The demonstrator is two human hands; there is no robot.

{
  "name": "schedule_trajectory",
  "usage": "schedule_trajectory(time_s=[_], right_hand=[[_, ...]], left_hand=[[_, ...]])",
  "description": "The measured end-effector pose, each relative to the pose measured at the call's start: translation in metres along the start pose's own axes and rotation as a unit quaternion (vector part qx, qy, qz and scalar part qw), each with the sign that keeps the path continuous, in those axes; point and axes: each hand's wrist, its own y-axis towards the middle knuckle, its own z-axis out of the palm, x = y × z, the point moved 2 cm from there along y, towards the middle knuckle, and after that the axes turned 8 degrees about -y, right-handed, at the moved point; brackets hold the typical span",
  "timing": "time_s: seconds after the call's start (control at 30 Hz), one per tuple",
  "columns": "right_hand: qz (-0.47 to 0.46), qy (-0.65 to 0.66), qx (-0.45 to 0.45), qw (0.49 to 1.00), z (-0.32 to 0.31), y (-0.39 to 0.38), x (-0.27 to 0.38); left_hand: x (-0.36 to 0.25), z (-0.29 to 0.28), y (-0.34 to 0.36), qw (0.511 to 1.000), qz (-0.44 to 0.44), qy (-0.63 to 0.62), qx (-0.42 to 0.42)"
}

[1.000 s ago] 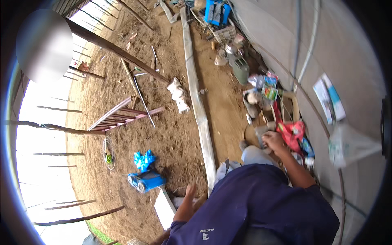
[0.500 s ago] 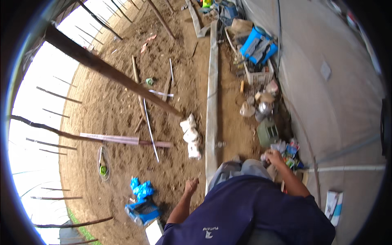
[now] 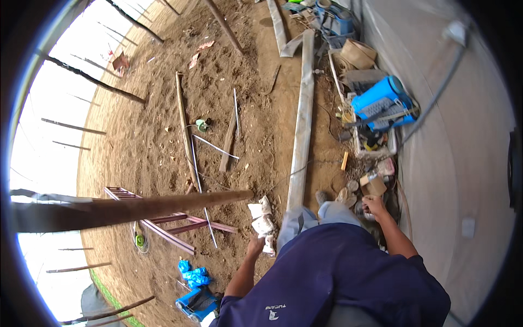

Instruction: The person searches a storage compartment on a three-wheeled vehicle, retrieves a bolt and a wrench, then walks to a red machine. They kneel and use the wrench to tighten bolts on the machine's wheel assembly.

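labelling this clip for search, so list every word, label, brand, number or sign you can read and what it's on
Navy shirt: white lettering beside a small white emblem; I won't copy it out.
White bags: dark marks, too blurred to read.
Pale rectangle on the grey sheeting: too blurred to read.
Blue strapped tank: no legible text.

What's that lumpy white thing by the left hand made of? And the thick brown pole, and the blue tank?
The lumpy white thing may be plastic sacking or cloth: it looks creased and soft, but I can't tell which.
The thick brown pole is probably wood, dull, with uneven brown tones.
The blue tank looks like hard, smooth plastic: its bright colour is even.
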Motion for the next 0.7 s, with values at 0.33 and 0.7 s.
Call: schedule_trajectory(time_s=[0.33,0.7], right_hand=[[-0.127,-0.099,-0.003,0.987,0.083,0.261,0.412],[0.035,-0.169,-0.025,0.985,0.218,0.497,0.635]], left_hand=[[0.162,0.006,0.212,0.888,-0.350,-0.292,0.065],[0.248,-0.616,0.858,0.873,-0.147,-0.398,-0.241]])
